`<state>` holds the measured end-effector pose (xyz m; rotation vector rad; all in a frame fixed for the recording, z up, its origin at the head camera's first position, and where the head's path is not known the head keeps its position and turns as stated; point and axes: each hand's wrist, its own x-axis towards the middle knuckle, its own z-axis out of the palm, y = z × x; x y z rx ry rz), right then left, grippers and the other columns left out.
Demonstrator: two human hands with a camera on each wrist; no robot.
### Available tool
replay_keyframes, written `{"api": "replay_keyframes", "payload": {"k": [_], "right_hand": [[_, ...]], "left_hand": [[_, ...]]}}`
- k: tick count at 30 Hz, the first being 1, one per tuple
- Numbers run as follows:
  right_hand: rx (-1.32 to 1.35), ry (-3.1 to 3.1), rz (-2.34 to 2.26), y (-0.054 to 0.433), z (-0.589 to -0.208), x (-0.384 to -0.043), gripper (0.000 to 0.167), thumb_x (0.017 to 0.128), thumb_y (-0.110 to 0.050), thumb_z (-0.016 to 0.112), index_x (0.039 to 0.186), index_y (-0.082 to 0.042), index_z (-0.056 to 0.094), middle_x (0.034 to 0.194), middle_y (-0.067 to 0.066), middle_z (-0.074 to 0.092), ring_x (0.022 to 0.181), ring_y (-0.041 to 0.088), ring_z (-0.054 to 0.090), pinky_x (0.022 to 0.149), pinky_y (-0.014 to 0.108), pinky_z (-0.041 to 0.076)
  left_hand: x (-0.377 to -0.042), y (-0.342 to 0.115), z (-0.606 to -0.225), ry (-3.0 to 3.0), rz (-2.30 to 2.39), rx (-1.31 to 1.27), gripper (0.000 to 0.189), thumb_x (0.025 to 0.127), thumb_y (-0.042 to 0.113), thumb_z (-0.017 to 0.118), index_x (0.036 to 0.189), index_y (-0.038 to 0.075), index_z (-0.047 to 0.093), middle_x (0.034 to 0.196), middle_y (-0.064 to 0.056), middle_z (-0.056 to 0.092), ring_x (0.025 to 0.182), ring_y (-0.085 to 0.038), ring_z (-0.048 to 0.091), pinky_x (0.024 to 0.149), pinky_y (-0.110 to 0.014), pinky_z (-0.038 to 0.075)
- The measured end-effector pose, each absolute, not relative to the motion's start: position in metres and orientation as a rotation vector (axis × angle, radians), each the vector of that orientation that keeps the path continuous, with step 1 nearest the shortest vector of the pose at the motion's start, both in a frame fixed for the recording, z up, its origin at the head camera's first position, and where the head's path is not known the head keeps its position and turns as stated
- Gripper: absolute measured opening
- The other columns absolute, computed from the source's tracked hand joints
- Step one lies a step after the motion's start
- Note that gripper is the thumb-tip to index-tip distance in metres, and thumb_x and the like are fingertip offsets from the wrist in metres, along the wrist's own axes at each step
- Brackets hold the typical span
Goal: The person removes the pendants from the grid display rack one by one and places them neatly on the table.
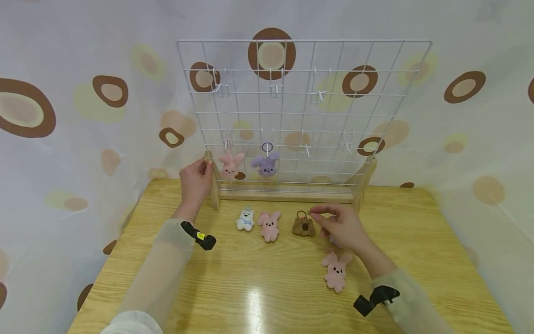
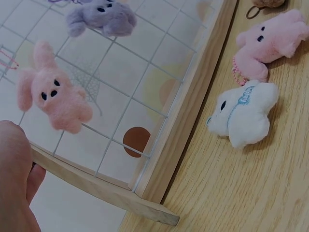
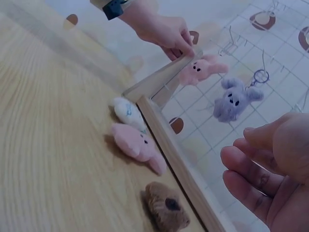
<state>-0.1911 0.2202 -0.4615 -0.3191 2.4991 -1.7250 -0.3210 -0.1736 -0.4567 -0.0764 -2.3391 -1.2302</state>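
Note:
My left hand (image 1: 197, 182) pinches the upper end of the wooden side post (image 1: 214, 185) of a white wire grid rack (image 1: 288, 112). In the right wrist view, my right hand (image 3: 270, 169) has loosely bent fingers and nothing between them. In the head view it hovers beside a brown plush keychain (image 1: 303, 227) with a dark ring, partly covering a purple plush (image 1: 335, 240). On the rack hang a pink bunny keychain (image 1: 230, 166) and a purple bunny keychain (image 1: 267, 166). A white bear plush (image 1: 245, 220) and a pink bunny plush (image 1: 269, 226) lie before the rack.
Another pink bunny plush (image 1: 335, 271) lies on the wooden table (image 1: 233, 287) below my right hand. Bare white hooks (image 1: 319, 96) sit on the grid's upper row and lower right. A patterned cloth (image 1: 467, 139) stands behind the table.

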Motion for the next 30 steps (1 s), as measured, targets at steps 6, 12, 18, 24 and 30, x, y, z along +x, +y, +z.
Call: {"api": "replay_keyframes", "payload": {"k": [6, 12, 18, 24, 30], "right_hand": [[-0.33, 2.491, -1.768, 0.205, -0.449, -0.208, 0.024, 0.104, -0.015, 0.072, 0.121, 0.001, 0.075, 0.11, 0.012, 0.077, 0.06, 0.026, 0.07, 0.052, 0.027, 0.055], [-0.332, 2.454, -1.831, 0.19, -0.442, -0.221, 0.024, 0.103, -0.011, 0.072, 0.123, 0.002, 0.074, 0.118, 0.018, 0.075, 0.061, 0.028, 0.071, 0.058, 0.034, 0.06], [-0.269, 2.435, -1.855, 0.173, -0.436, -0.232, 0.024, 0.104, -0.012, 0.07, 0.125, -0.001, 0.075, 0.125, 0.017, 0.074, 0.061, 0.023, 0.07, 0.054, 0.027, 0.053], [-0.29, 2.448, -1.904, 0.16, -0.435, -0.245, 0.024, 0.104, -0.011, 0.07, 0.125, 0.001, 0.074, 0.125, 0.016, 0.074, 0.06, 0.021, 0.068, 0.06, 0.03, 0.059], [-0.374, 2.559, -1.827, 0.149, -0.429, -0.254, 0.022, 0.104, -0.012, 0.07, 0.123, -0.003, 0.076, 0.123, 0.013, 0.074, 0.059, 0.022, 0.069, 0.053, 0.026, 0.052]], "left_hand": [[-0.321, -0.174, -0.456, -2.323, -1.234, -0.089, 0.027, 0.107, 0.016, 0.065, 0.116, -0.007, 0.076, 0.104, -0.023, 0.077, 0.094, -0.03, 0.078, 0.08, -0.045, 0.063], [-0.321, -0.175, -0.455, -2.31, -1.23, -0.1, 0.028, 0.107, 0.016, 0.065, 0.118, -0.007, 0.076, 0.104, -0.023, 0.077, 0.094, -0.031, 0.078, 0.079, -0.046, 0.063], [-0.324, -0.175, -0.456, -2.28, -1.214, -0.123, 0.025, 0.106, 0.015, 0.067, 0.115, -0.007, 0.077, 0.101, -0.022, 0.078, 0.09, -0.03, 0.078, 0.075, -0.046, 0.062], [-0.323, -0.174, -0.458, -2.294, -1.225, -0.119, 0.026, 0.106, 0.014, 0.066, 0.117, -0.007, 0.077, 0.102, -0.022, 0.078, 0.091, -0.03, 0.078, 0.076, -0.046, 0.062], [-0.324, -0.175, -0.46, -2.313, -1.193, -0.102, 0.028, 0.107, 0.016, 0.065, 0.118, -0.007, 0.077, 0.102, -0.021, 0.078, 0.09, -0.028, 0.078, 0.076, -0.046, 0.062]]}}
